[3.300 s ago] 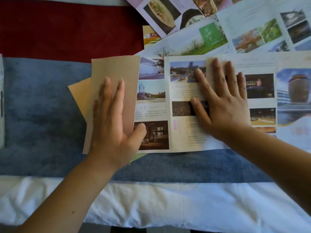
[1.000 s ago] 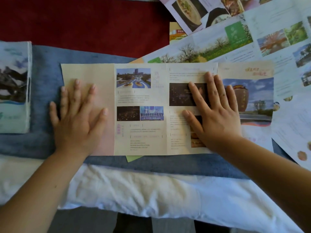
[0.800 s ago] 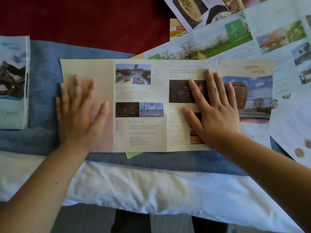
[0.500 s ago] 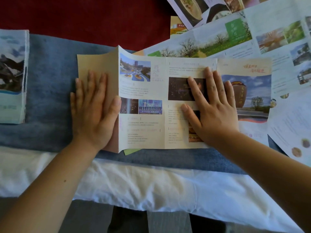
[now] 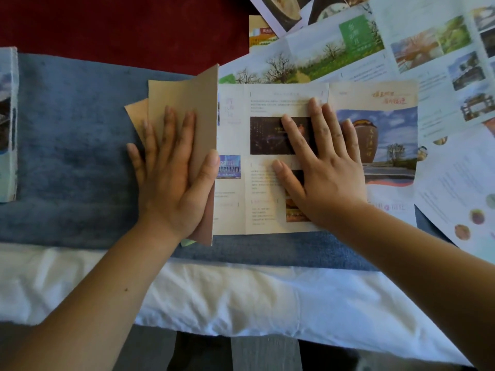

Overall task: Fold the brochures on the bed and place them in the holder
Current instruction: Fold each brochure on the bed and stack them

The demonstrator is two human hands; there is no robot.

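**Brochure (image 5: pixel 267 188) half-folded on blue blanket (image 5: pixel 67 156)**

It lies printed side up; its tan left panel (image 5: pixel 187 103) stands lifted. Right hand (image 5: pixel 321 170) lies flat, pressing the middle. Left hand (image 5: pixel 168 180) lies flat on the panel, fingers straight, gripping nothing.

Bed (image 5: pixel 241 295) w/ blue throw (image 5: pixel 67 156) & red cover (image 5: pixel 120 22) on it; brochures (image 5: pixel 401 62) atop.
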